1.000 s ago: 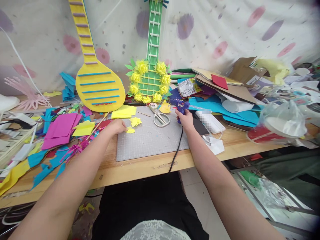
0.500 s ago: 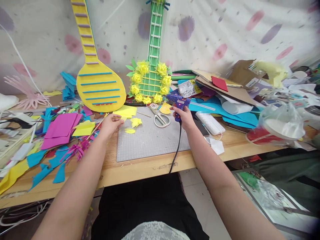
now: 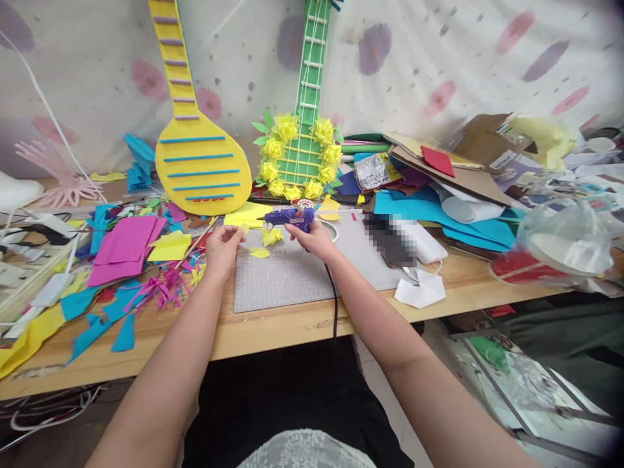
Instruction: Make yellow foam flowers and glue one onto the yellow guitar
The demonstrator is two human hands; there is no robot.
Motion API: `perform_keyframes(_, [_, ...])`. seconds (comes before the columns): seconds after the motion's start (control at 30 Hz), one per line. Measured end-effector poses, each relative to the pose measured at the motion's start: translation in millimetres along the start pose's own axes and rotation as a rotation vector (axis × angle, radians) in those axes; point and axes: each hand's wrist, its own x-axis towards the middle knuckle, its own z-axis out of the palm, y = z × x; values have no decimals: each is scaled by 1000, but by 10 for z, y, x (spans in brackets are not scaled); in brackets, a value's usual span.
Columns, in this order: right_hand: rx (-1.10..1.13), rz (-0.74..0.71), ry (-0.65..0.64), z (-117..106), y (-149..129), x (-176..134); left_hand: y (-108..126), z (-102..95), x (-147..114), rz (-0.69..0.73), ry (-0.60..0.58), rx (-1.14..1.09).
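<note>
My right hand (image 3: 314, 239) is wrapped round a purple hot glue gun (image 3: 292, 219), its nozzle pointing left and its black cord hanging over the table edge. To its left, my left hand (image 3: 225, 246) pinches a small yellow paper petal (image 3: 244, 228) between thumb and fingertips. A partly formed yellow paper flower (image 3: 272, 236) lies between the hands on the grey cutting mat (image 3: 287, 279), with a loose yellow petal (image 3: 259, 252) just in front of it. Scissors (image 3: 333, 230) lie behind my right hand, mostly hidden.
A yellow paper lute shape (image 3: 202, 156) and a green one with yellow flowers (image 3: 305, 153) lean against the curtain. Paper scraps (image 3: 127, 250) crowd the left. A phone (image 3: 387, 240), white paper (image 3: 420, 288) and a bagged red-and-white tub (image 3: 531, 253) are on the right.
My right hand has brought the glue gun leftward from beyond the scissors to near my left hand. The petal stays in my left hand. The view has shifted slightly.
</note>
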Motion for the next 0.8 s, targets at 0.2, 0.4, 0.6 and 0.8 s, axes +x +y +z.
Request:
perform_keyframes(0.2, [-45,-72,-4,59,112,-77,-19,62,-78,94,-15,80])
perform_keyframes(0.4, [-145,-73,30,58,154,-55,-65,72,-100,125,1,141])
perform_keyframes(0.6, [-184,-141,53,68,145,-73,-77,71,-93,126,-4,120])
perform_keyframes(0.8, [-210,-161,45,83,135,-81,-71,68,-105,135,7,120])
